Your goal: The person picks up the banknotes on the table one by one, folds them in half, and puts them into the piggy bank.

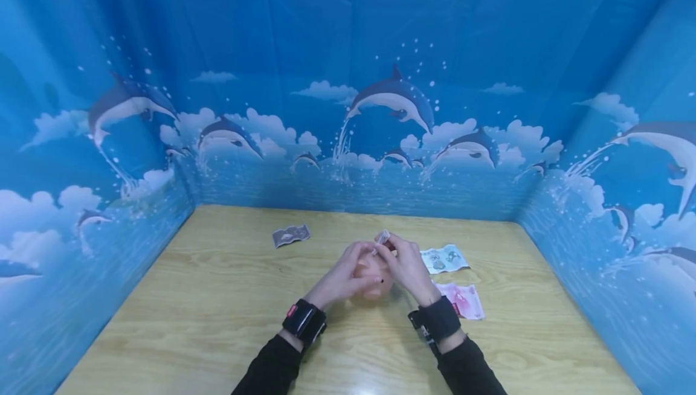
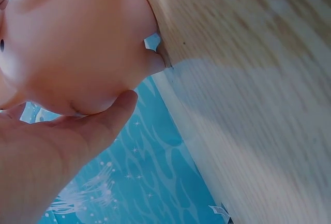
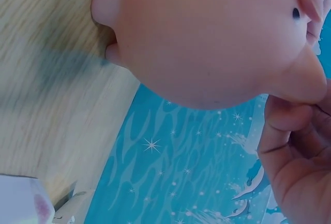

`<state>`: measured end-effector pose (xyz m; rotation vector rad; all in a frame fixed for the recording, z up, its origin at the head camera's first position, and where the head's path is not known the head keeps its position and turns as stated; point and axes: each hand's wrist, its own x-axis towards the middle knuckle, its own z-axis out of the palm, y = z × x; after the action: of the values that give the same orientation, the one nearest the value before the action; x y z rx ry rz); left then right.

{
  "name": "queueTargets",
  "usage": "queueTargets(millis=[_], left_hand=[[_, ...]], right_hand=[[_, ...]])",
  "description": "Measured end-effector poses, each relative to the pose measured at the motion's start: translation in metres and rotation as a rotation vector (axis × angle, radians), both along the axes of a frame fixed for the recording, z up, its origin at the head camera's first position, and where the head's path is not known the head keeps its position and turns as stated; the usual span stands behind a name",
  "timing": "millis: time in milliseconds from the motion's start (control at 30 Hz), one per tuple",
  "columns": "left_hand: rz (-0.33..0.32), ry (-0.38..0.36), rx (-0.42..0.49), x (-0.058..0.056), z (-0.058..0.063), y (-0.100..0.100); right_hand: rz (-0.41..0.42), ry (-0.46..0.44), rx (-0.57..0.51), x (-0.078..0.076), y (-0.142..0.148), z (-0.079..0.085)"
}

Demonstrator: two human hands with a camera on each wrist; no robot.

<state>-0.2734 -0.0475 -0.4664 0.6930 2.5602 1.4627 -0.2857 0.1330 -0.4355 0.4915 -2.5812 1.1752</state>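
Note:
A pinkish-orange piggy bank [image 1: 372, 269] stands on the table between both hands. My left hand [image 1: 344, 273] holds it from the left, the thumb lying along its side in the left wrist view, where the bank's round body [image 2: 83, 43] fills the upper left. At the top of the bank, my right hand [image 1: 406, 262] pinches a small folded banknote [image 1: 383, 236] between thumb and fingers. In the right wrist view the right hand [image 3: 302, 151] is right by the bank's ear [image 3: 305, 79], and the note is hidden there.
Right of the bank, a greenish banknote [image 1: 446, 258] and a pink banknote [image 1: 464, 302] lie on the wooden table [image 1: 217, 322]. A grey-purple banknote [image 1: 290, 235] lies at the back left. A blue dolphin-print curtain [image 1: 304, 111] encloses the table's back and sides.

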Motion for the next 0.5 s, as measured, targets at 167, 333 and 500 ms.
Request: queueTargets(millis=[167, 333, 500], left_hand=[[0.001, 0.007, -0.014, -0.0001, 0.0002, -0.0003], [-0.003, 0.02, -0.027, -0.0007, -0.0011, -0.0006], [-0.006, 0.035, -0.027, -0.0009, -0.0017, -0.0005]], right_hand=[[0.002, -0.014, -0.008, 0.0001, -0.0016, 0.0015], [-0.016, 0.006, -0.007, -0.0005, -0.0031, -0.0009], [-0.042, 0.05, 0.011, -0.0012, -0.003, -0.0044]])
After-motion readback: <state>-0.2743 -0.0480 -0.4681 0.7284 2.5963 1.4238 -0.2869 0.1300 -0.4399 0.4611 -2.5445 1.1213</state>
